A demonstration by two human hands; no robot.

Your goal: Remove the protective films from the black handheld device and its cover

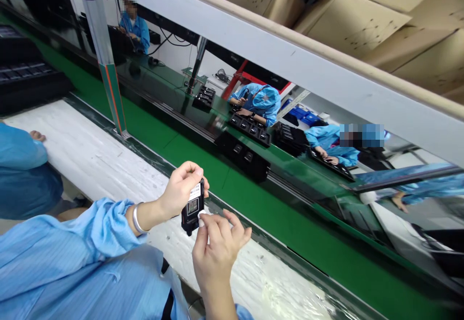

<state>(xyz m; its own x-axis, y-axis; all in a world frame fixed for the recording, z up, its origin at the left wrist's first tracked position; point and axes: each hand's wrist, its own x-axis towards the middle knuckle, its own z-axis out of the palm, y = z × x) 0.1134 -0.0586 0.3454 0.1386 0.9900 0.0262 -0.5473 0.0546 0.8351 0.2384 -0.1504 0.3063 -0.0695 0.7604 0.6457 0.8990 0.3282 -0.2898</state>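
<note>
Nearest, right hand (217, 242) pinches a small white piece (201, 213) just right of the upright black device (193, 207), long axis vertical, which left hand (183, 187) clamps above the white bench (90, 155)

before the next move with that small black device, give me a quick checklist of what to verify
1. Left hand has a firm hold on the small black device: ok, the fingers wrap its upper part and it is lifted off the bench.
2. Right hand holds the small white piece: ok, pinched at the fingertips right beside the device.
3. Device's label side faces the camera: ok, a white label and a small window show.
4. White piece actually touches the device: cannot tell, too small.
5. White padded bench lies under the hands: ok.
6. Neighbour's blue sleeve is apart from both hands: ok.
</note>
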